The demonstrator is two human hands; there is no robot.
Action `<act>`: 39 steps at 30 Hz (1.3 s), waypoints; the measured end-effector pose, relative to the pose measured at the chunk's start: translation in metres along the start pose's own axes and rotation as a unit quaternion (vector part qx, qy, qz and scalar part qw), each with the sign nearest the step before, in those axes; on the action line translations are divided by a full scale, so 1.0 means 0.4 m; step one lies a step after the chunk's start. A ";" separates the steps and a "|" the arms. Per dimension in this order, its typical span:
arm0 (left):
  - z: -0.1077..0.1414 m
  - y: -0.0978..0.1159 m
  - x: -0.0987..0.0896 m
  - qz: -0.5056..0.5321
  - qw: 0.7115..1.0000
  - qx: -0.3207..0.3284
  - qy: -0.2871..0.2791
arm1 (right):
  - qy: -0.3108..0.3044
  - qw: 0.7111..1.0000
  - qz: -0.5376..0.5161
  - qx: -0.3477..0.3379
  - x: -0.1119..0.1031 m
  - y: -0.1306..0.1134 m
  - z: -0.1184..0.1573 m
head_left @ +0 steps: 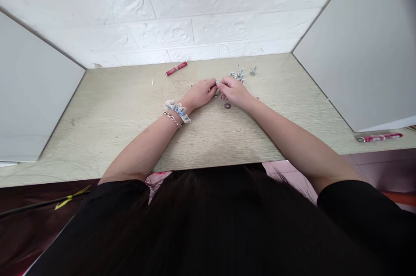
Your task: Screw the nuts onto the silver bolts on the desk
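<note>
My left hand (pixel 202 93), with a blue and white scrunchie (pixel 178 110) and a silver chain bracelet on its wrist, is closed over the middle of the desk. My right hand (pixel 236 91) meets it, thumb and fingers pinched. Between the fingertips is something small that I cannot make out. A bit of metal shows just under the fingers. Behind my right hand lies a cluster of silver bolts (pixel 241 75), and one more bolt (pixel 254 70) stands apart to its right. A dark round washer (pixel 227 106) lies flat in front of my right hand.
On the pale wooden desk (pixel 208 141), a red tube (pixel 176 69) lies near the white brick wall (pixel 175 31). Another red tube (pixel 380 137) is at the right front edge. Grey panels (pixel 364 46) stand on both sides. A small white scrap (pixel 153 82) lies at the left.
</note>
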State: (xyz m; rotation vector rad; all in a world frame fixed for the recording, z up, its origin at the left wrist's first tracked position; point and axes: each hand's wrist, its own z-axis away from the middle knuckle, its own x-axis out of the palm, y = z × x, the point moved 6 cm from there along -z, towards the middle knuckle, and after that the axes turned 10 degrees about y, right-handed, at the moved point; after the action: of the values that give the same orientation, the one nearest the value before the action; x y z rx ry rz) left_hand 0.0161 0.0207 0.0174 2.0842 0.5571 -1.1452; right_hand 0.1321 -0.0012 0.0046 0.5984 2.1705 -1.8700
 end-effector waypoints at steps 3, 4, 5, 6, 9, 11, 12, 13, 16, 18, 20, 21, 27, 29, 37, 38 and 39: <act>0.001 0.000 -0.001 0.001 1.000 0.002 0.003 | -0.003 1.000 -0.012 -0.002 0.001 -0.001 0.000; 0.001 0.001 -0.002 0.003 1.000 0.003 0.005 | -0.005 1.000 -0.020 -0.003 0.002 -0.002 0.000; 0.001 0.002 -0.002 0.005 1.000 0.006 0.008 | -0.006 1.000 -0.027 -0.004 0.002 -0.003 0.000; 0.002 0.003 -0.003 0.007 1.000 0.007 0.011 | -0.007 0.999 -0.031 -0.005 0.002 -0.003 0.000; 0.004 0.006 -0.007 0.003 1.000 0.008 0.022 | -0.005 1.000 -0.029 -0.010 0.001 -0.004 0.002; 0.005 0.009 -0.009 -0.001 1.000 0.007 0.028 | 0.004 1.000 -0.027 -0.009 -0.001 -0.004 0.003; 0.006 0.011 -0.010 -0.002 1.000 0.008 0.030 | 0.008 0.999 -0.030 -0.009 -0.001 -0.003 0.004; 0.006 0.012 -0.011 -0.003 0.999 0.009 0.030 | 0.010 0.999 -0.035 -0.008 -0.002 -0.003 0.004; 0.007 0.015 -0.011 -0.005 0.999 0.012 0.029 | 0.007 0.999 -0.053 -0.006 0.000 -0.001 0.005; 0.007 0.015 -0.011 -0.005 0.999 0.015 0.031 | 0.003 0.998 -0.060 -0.005 0.001 0.001 0.004; 0.007 0.016 -0.013 -0.004 0.999 0.018 0.038 | 0.000 0.998 -0.060 -0.003 0.002 0.003 0.003; 0.007 0.016 -0.013 -0.004 0.999 0.018 0.040 | 0.000 0.998 -0.058 -0.003 0.003 0.004 0.003; 0.006 0.018 -0.013 -0.012 0.999 0.008 0.030 | 0.002 0.998 -0.057 -0.001 0.003 0.006 0.001; 0.006 0.018 -0.012 -0.015 0.999 0.008 0.027 | -0.001 0.998 -0.059 0.002 0.003 0.007 0.001; 0.007 0.018 -0.011 -0.018 0.999 -0.001 0.028 | -0.001 0.998 -0.060 0.005 0.006 0.008 -0.001; 0.007 0.018 -0.011 -0.018 0.999 -0.001 0.027 | 0.000 0.998 -0.059 0.005 0.006 0.007 -0.001; 0.007 0.018 -0.011 -0.019 1.000 0.000 0.025 | 0.002 0.998 -0.059 0.005 0.006 0.007 -0.001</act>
State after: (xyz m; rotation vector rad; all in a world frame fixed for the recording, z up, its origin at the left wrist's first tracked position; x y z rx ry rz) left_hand 0.0171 0.0135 0.0228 2.1150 0.6225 -1.1158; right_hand 0.1310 -0.0001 0.0011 0.4853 2.2457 -1.9394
